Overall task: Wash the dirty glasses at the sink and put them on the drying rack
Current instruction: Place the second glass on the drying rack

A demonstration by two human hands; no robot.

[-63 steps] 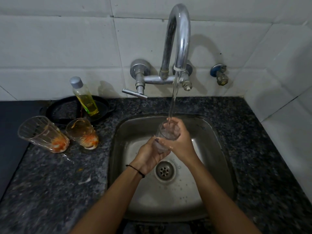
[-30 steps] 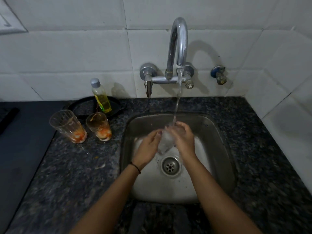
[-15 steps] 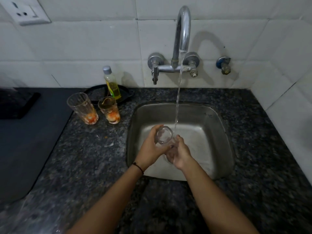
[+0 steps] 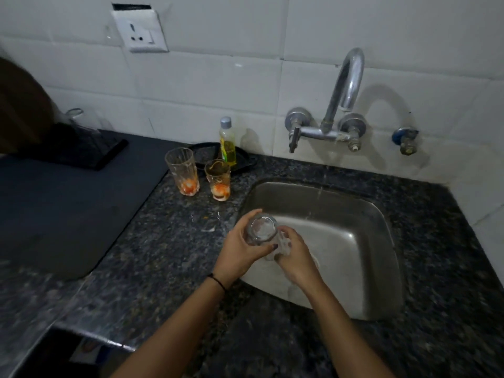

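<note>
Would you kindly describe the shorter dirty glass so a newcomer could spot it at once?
Start at the steel sink; on the speckled counter left of it stand two glasses with orange dregs. Pick the shorter glass, nearer the sink than its taller neighbour.

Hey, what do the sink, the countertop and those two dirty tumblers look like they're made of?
Square grey sink basin: likely stainless steel, brushed; dull, soft reflections. Dark speckled countertop: looks like polished granite; grey flecks, faint sheen. Tall ribbed clear tumbler and short clear tumbler: probably glass; see-through walls show orange residue.
</note>
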